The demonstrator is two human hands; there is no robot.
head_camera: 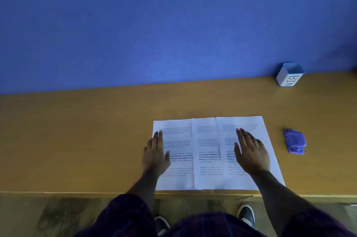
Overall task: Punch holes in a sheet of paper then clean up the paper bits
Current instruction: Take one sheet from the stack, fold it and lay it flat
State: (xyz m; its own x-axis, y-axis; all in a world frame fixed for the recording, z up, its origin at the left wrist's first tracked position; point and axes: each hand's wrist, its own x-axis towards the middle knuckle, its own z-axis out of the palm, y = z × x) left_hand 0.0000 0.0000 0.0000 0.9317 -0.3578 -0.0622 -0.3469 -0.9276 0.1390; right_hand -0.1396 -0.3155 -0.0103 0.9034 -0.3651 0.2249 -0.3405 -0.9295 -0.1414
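Three white printed sheets of paper lie side by side, overlapping at their edges, on the brown wooden worktop, their long axes running away from the person and their near ends at the worktop's front edge. The left hand rests flat on the leftmost sheet, fingers straight and together, holding nothing. The right hand lies flat on the rightmost sheet, likewise with a wide, empty grip.

The small blue plastic hole punch sits on bare worktop to the right of the sheets, apart from the paper's right edge and roughly level with the right hand's fingers. Its long axis runs roughly parallel to the sheets. The right hand is clearly the nearer one; the left is well apart from it, across the whole spread of paper.

A white box with a blue rim marked "BIN" stands farther back and right, against the blue wall. No holes or paper bits can be made out, so punching seems not yet begun.
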